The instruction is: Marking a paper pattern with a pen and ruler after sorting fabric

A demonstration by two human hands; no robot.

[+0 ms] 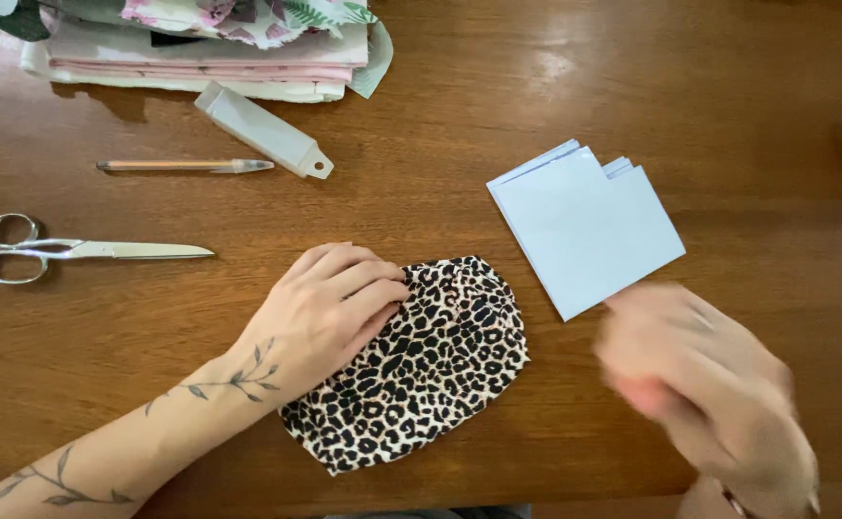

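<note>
left hand (330, 308) on leopard-print fabric (421, 370) — right hand (700, 384) blurred

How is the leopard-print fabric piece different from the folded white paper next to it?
The leopard fabric is patterned with rounded edges; the white paper is plain with straight edges. The left hand presses the fabric; the blurred right hand is beside the paper. Both lie flat on the wooden table.

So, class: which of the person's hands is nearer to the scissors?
Left. The left hand rests on the leopard-print fabric, just right of the scissors; the blurred right hand is far across the table.
</note>
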